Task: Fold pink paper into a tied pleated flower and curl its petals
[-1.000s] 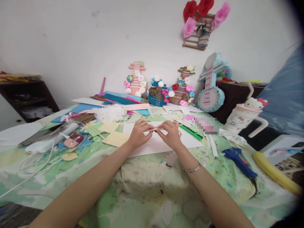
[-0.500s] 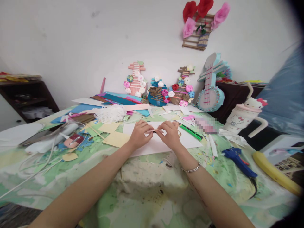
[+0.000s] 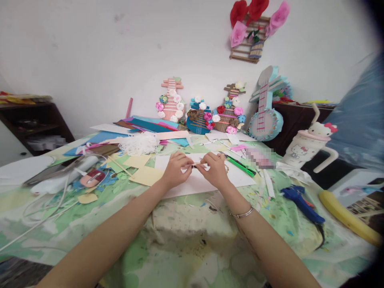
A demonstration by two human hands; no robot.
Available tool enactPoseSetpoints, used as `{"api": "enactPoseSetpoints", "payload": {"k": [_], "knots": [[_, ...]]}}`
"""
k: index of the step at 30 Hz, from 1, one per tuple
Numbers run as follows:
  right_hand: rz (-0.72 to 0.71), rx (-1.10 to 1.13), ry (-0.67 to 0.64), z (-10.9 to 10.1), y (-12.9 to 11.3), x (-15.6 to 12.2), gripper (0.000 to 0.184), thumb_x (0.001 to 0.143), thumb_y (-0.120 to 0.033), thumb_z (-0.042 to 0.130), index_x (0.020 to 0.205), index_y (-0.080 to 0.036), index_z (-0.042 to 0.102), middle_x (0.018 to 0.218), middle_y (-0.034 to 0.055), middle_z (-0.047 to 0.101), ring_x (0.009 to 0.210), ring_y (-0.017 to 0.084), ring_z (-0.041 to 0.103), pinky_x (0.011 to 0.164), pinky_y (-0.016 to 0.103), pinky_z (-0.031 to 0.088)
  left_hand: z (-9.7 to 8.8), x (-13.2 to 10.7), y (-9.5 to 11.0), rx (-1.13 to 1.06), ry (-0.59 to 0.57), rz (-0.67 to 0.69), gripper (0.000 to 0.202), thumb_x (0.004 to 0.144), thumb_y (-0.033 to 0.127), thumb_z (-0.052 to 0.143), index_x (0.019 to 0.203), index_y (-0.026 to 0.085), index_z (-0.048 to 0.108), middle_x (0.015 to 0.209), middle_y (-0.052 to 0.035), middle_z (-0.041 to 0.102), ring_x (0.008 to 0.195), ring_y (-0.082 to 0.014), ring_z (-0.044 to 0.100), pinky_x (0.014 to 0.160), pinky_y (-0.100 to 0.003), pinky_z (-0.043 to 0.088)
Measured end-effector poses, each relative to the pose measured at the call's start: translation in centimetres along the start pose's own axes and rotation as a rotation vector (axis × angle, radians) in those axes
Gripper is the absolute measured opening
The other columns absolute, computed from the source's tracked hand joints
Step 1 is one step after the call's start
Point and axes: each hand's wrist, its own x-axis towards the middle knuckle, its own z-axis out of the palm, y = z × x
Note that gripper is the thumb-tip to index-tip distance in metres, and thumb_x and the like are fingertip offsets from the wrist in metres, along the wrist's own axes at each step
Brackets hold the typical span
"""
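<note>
Over a white sheet of paper [image 3: 192, 186], my left hand [image 3: 176, 171] and my right hand [image 3: 216, 171] meet at the fingertips. Both pinch a small, thin, pale pinkish strip [image 3: 195, 164], one hand at each end. Most of the strip is covered by the fingers, and its material is too small to tell. A gold-coloured object [image 3: 227, 169] shows partly behind my right hand. Beside that hand lies a bright green utility knife [image 3: 241, 165]. Cream paper pieces [image 3: 146, 176] rest to the left of my left hand.
A blue glue gun [image 3: 303, 204], a banana [image 3: 349, 218] and a lidded cup [image 3: 306, 150] are at right. White shredded strands [image 3: 139, 143] and a white power strip with cables [image 3: 64, 176] lie left. Decorated paper instruments [image 3: 199, 116] stand along the wall.
My fingertips have shifted slightly around the strip, and my left thumb has moved a little. Both hands stay in nearly the same place.
</note>
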Motion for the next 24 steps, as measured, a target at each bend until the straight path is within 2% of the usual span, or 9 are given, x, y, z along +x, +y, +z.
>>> {"api": "enactPoseSetpoints", "payload": {"k": [8, 17, 24], "knots": [[0.035, 0.04, -0.047, -0.51, -0.5, 0.15, 0.017, 0.081, -0.033, 0.057, 0.075, -0.019, 0.05, 0.077, 0.0001, 0.059, 0.075, 0.015, 0.051, 0.074, 0.032, 0.022, 0.4, -0.19, -0.22, 0.046, 0.037, 0.009, 0.012, 0.074, 0.015, 0.054, 0.078, 0.019, 0.064, 0.077, -0.0031, 0.065, 0.082, -0.0192, 0.052, 0.078, -0.035, 0.039], [0.001, -0.022, -0.055, 0.08, -0.05, -0.03, 0.019, 0.085, -0.035, 0.051, 0.077, -0.018, 0.05, 0.08, 0.0024, 0.06, 0.081, 0.017, 0.052, 0.075, 0.034, 0.022, 0.24, -0.21, -0.02, 0.023, -0.012, -0.034, 0.019, 0.068, 0.011, 0.054, 0.084, 0.018, 0.06, 0.078, -0.004, 0.063, 0.082, -0.0205, 0.054, 0.077, -0.035, 0.04], [-0.018, -0.025, -0.049, 0.0, -0.21, 0.04, 0.018, 0.084, -0.035, 0.052, 0.076, -0.018, 0.05, 0.079, 0.0015, 0.059, 0.078, 0.016, 0.052, 0.074, 0.033, 0.022, 0.21, -0.26, 0.08, -0.003, -0.042, -0.053, 0.02, 0.069, 0.013, 0.052, 0.088, 0.017, 0.056, 0.078, -0.0045, 0.062, 0.079, -0.0208, 0.055, 0.076, -0.036, 0.04]]}}
